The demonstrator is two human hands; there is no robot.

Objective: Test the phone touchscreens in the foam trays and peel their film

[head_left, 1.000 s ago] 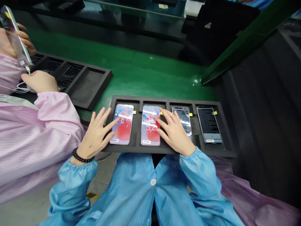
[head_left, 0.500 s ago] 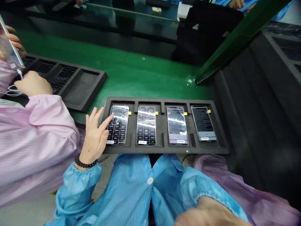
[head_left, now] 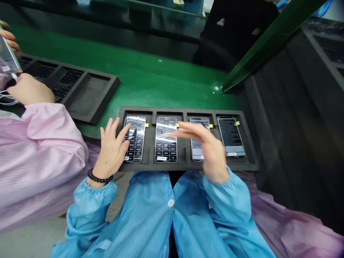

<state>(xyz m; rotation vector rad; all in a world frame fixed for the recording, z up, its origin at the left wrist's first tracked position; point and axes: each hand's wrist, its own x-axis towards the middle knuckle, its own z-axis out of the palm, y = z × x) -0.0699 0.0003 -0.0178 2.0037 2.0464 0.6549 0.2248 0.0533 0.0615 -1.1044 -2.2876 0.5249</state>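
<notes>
Black foam tray (head_left: 184, 154) is being reached over again, lol: the blurred right hand (head_left: 208, 147), fingers open and empty, is being swung back from the lap over the third phone (head_left: 196, 154), while the spread, empty left hand (head_left: 111, 145) is being held at the first phone (head_left: 137, 150), both phones sitting in tray slots.

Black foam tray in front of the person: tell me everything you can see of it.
The tray is a rectangular, matte black foam block with four moulded slots in a row, lying on the green bench top at its near edge. Its slots hold four smartphones lying screen up, with small yellow tabs beside their top edges. The left hand is at its left end, thumb reaching toward the first phone; the blurred right hand hangs over the third phone, hiding much of it.
</notes>
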